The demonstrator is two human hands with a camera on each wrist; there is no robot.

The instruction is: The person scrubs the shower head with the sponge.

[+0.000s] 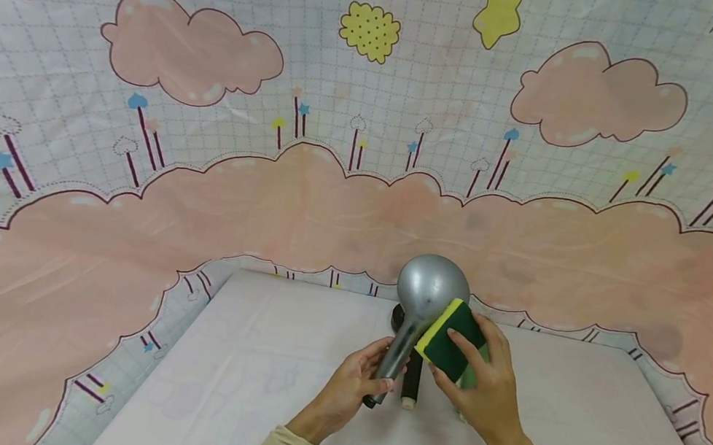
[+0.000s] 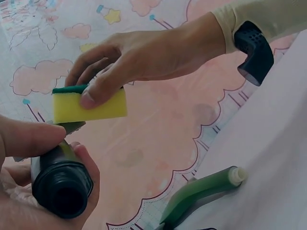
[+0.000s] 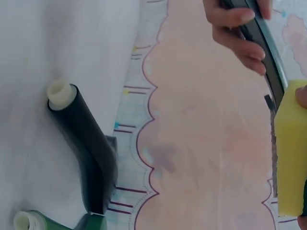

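My left hand [image 1: 360, 378] grips the dark lower end of the handle of a grey metal ladle [image 1: 431, 290], whose round bowl points up and away from me. My right hand [image 1: 479, 378] pinches a yellow and green sponge [image 1: 448, 330] and holds it against the ladle where the bowl meets the handle. In the left wrist view, the left hand's fingers [image 2: 29, 139] wrap the black handle end [image 2: 62, 186], and the sponge [image 2: 89, 106] sits just above it, yellow side facing the camera. The right wrist view shows the sponge [image 3: 289, 148] beside the handle [image 3: 265, 53].
A black-handled tool [image 1: 410, 385] with a cream end lies on the white table [image 1: 231, 392] under the ladle. A green-handled tool [image 2: 204, 190] lies beside it, below my right hand. A cartoon cloud cloth [image 1: 202, 183] hangs behind and around the table.
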